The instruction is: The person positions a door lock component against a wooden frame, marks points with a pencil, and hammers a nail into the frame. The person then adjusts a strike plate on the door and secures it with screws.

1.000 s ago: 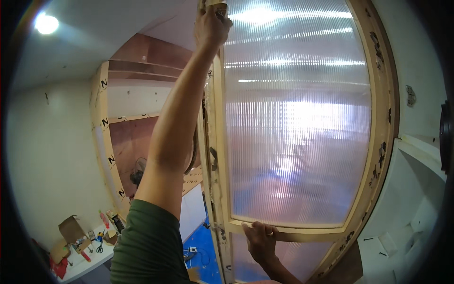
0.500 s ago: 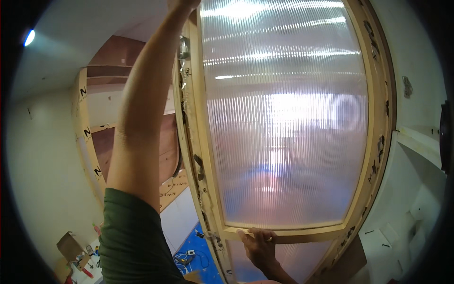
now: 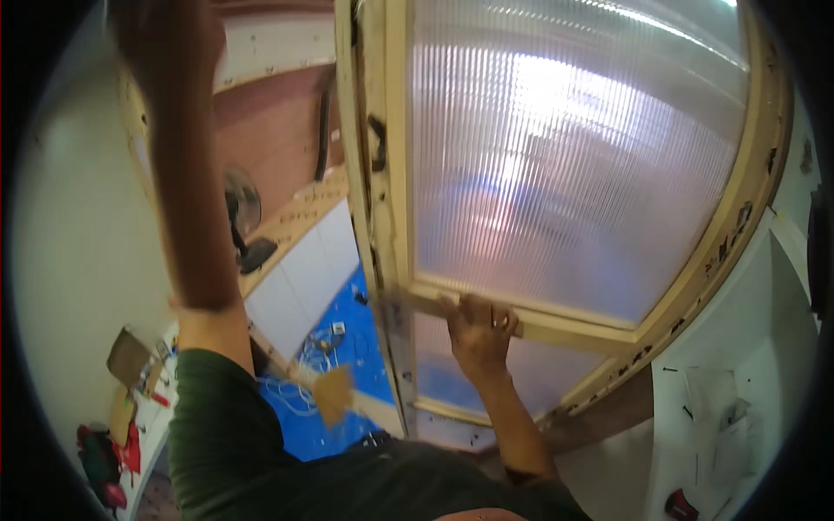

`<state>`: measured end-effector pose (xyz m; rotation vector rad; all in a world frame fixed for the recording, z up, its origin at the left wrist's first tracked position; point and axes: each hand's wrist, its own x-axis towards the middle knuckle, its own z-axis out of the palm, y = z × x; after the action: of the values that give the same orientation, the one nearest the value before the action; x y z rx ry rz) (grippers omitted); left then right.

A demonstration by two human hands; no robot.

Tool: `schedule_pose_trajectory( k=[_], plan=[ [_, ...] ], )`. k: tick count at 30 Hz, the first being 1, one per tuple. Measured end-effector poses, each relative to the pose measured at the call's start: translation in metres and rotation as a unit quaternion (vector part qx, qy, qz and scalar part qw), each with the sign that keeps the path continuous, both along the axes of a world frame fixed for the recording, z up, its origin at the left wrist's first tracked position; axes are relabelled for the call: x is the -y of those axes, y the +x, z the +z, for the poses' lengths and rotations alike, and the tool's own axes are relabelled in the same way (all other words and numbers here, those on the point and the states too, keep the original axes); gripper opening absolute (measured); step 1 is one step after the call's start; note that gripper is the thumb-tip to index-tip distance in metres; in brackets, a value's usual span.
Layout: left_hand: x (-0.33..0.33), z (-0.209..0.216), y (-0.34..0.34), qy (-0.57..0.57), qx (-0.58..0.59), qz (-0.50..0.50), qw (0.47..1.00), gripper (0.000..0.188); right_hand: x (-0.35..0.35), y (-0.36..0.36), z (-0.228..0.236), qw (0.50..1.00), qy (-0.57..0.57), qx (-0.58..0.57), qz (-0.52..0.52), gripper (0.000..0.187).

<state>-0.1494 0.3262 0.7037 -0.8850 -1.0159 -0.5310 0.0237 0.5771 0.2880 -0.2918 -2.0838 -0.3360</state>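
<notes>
the right hand, half curled, touches the rail, hold unclear; pane at its one o'clock. left hand: too blurred to tell.

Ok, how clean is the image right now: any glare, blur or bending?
Head view: glare whites out part of the ribbed panel; the left hand is dark and smeared, the right hand clearer; the wooden frame bows toward the right rim, and the corners go black.
</notes>
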Motion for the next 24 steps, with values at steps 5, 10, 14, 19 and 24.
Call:
schedule_pose_trajectory(
  k=[5, 10, 14, 19, 24],
  plan=[
    [-0.031, -0.299, 0.042, -0.034, 0.385, -0.276, 0.880, 0.068, 0.010, 0.006, 0.006, 0.999, -0.013, -0.014, 0.037, 0.047],
    [-0.085, -0.448, 0.074, -0.021, 0.436, -0.258, 0.862, 0.072, 0.004, 0.016, 0.004, 0.999, -0.013, -0.001, 0.031, 0.052],
    [-0.117, -0.476, 0.081, 0.020, 0.452, -0.267, 0.851, 0.069, 0.005, 0.021, 0.009, 0.999, -0.022, 0.018, 0.024, 0.054],
    [-0.136, -0.467, 0.071, 0.065, 0.430, -0.257, 0.863, 0.072, 0.008, 0.014, 0.009, 0.999, -0.015, 0.013, 0.032, 0.051],
    [-0.145, -0.464, 0.063, 0.067, 0.406, -0.265, 0.872, 0.074, 0.010, 0.014, 0.009, 0.999, -0.025, 0.031, 0.017, 0.057]
  ],
)
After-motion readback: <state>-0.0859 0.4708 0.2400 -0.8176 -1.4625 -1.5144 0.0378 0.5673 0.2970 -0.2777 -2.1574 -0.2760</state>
